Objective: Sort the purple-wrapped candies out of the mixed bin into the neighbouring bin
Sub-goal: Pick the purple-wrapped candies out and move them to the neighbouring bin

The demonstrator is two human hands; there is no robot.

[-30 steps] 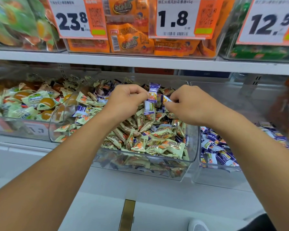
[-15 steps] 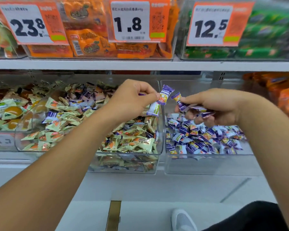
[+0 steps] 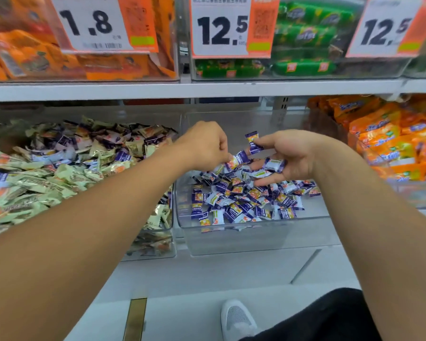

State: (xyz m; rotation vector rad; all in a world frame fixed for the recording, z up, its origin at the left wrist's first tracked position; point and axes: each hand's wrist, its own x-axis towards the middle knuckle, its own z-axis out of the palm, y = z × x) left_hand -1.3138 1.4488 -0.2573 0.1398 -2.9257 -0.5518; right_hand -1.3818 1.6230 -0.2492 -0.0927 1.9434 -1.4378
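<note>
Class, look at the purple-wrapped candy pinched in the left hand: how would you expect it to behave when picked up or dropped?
The purple-wrapped candy is probably light, since the left hand holds it by fingertips alone. Its glossy wrapper looks slippery, and the crimped ends likely flex. Dropped into the clear bin, it should settle flat rather than roll, like the pile there.

Scene is evenly and brightly lit from overhead; shadows are soft and faint. Mild glare is seen on the clear bin walls (image 3: 251, 239). Slight motion blur is noted on price tags (image 3: 221, 28). Wide-angle bending is visible at the edges.
</note>
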